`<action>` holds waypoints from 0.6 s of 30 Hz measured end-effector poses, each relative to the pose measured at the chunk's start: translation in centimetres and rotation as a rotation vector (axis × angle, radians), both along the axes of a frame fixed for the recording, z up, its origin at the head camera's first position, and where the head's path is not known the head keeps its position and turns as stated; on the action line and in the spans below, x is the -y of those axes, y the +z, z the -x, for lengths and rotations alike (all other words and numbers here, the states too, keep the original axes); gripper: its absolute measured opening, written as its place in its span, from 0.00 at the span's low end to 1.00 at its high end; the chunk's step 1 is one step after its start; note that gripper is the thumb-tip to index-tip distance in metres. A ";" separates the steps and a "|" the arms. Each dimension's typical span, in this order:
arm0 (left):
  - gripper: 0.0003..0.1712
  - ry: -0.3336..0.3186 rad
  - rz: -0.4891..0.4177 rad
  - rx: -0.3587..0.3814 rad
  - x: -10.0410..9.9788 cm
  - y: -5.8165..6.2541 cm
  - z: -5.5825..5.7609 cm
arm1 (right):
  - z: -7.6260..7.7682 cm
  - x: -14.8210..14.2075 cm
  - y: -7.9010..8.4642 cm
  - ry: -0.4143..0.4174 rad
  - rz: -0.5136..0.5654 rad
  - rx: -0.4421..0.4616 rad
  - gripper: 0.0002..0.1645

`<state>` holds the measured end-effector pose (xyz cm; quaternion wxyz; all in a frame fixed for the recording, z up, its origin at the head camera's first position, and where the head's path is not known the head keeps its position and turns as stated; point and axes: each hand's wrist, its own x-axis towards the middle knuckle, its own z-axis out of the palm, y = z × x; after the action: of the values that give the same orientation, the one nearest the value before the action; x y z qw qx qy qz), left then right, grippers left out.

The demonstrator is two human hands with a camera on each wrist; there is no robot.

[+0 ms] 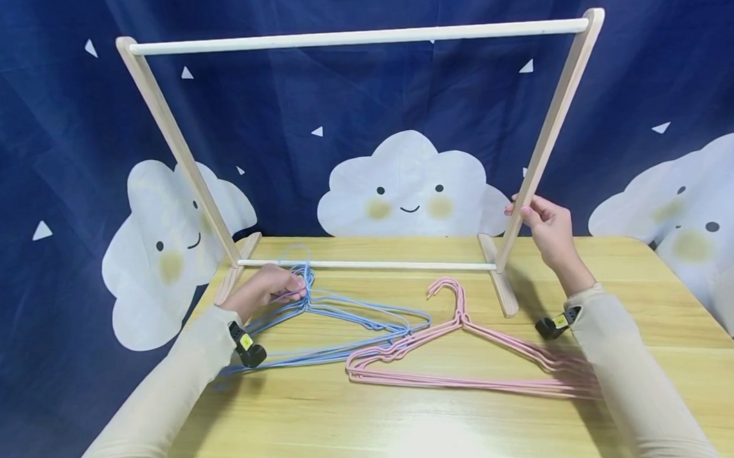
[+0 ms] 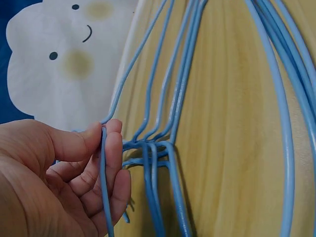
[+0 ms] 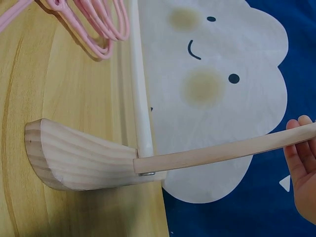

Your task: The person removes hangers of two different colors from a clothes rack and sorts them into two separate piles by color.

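My left hand [image 1: 274,283] pinches one blue wire hanger [image 2: 105,173] near its neck, between thumb and fingers. Several more blue hangers [image 1: 353,318] lie in a bunch on the table, their necks crowded together right beside my fingertips [image 2: 114,140]. With my right hand [image 1: 550,230] I grip the right post [image 1: 543,144] of a wooden clothes rack, low down, thumb on the near side and fingers behind. In the right wrist view this post [image 3: 217,152] rises from its foot [image 3: 84,158], and the thumb is hidden. A stack of pink hangers [image 1: 459,326] lies between my arms.
The rack's white top rail [image 1: 357,38] spans high above the table, and its lower bar [image 1: 369,264] runs just behind the hangers. Its left post [image 1: 178,145] stands beyond my left hand. Behind the wooden table [image 1: 327,425] hangs a dark blue curtain [image 1: 372,90] with white clouds.
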<state>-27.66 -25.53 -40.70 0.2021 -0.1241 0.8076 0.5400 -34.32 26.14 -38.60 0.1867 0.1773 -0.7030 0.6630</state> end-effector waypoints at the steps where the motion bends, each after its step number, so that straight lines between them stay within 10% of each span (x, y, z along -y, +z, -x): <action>1: 0.04 0.009 0.002 0.002 -0.1 -0.2 0.0 | 0.0 0.0 0.0 0.002 0.004 0.000 0.10; 18: 0.09 0.015 0.246 -0.068 -0.3 -0.6 0.2 | 0.1 -0.1 -0.1 0.003 0.014 -0.017 0.10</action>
<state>-27.90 -25.20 -41.27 0.1536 -0.1355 0.8731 0.4424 -34.41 26.20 -38.71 0.1928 0.1828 -0.6964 0.6666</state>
